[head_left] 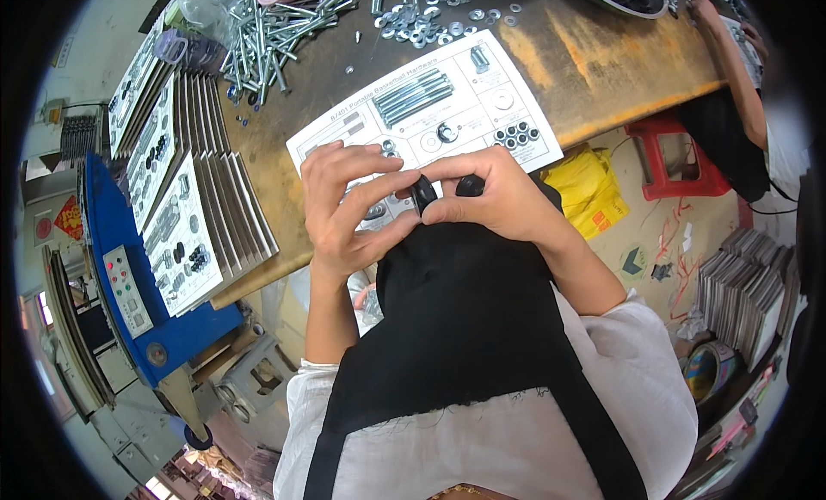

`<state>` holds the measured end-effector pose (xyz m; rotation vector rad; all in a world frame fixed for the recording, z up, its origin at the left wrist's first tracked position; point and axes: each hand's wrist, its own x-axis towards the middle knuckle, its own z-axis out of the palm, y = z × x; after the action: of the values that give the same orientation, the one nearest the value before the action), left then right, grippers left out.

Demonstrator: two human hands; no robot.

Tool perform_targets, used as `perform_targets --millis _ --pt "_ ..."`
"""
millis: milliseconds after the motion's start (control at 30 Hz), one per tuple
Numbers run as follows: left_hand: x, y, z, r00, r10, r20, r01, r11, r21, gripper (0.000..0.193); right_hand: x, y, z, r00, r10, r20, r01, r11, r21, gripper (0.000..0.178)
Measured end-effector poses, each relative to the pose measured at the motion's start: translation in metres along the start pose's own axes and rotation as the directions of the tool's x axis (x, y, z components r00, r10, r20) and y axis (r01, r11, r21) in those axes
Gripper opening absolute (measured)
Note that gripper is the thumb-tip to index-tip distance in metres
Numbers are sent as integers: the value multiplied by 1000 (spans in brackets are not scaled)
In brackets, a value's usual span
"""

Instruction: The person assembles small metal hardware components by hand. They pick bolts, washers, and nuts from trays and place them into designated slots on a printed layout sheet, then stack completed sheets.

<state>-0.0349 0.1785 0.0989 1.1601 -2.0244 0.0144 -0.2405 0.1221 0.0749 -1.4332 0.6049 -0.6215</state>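
Observation:
In front of my apron both hands meet over the near edge of a white printed card (pixel 344 126). Between the fingertips of my left hand (pixel 337 209) and my right hand (pixel 503 199) is a small round black part (pixel 422 193), gripped from both sides. A second black piece (pixel 470 186) is tucked in my right hand's curled fingers. On the card lie a row of silver bolts (pixel 413 97), a group of nuts (pixel 516 136), a black ring-like piece (pixel 446 132) and a short silver bolt (pixel 479 59). My left hand hides part of the card.
Loose bolts (pixel 274 37) and washers (pixel 422 22) cover the table's far side. Stacked printed cards (pixel 185 233) stand at left, beside a blue machine (pixel 129 242). A red stool (pixel 675 160) and yellow bag (pixel 588 190) are at right. Another person's arm (pixel 731 61) reaches in at far right.

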Motion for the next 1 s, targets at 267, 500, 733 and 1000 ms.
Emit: perform_targets --millis 267,500,733,1000 --pt "-19 -11 8 974 -225 31 218 885 -412 41 0 5 5 995 43 88 -50 996 72 36" --pt "-13 -34 40 896 -301 328 286 954 95 34 -3 10 22 960 50 274 -49 999 -8 27" --pt "-9 -45 74 834 -290 469 122 926 356 30 -4 7 19 954 56 294 -45 998 -46 28" --pt "-9 -46 64 839 -323 438 221 937 269 36 6 26 -9 965 101 242 -77 992 -104 31"
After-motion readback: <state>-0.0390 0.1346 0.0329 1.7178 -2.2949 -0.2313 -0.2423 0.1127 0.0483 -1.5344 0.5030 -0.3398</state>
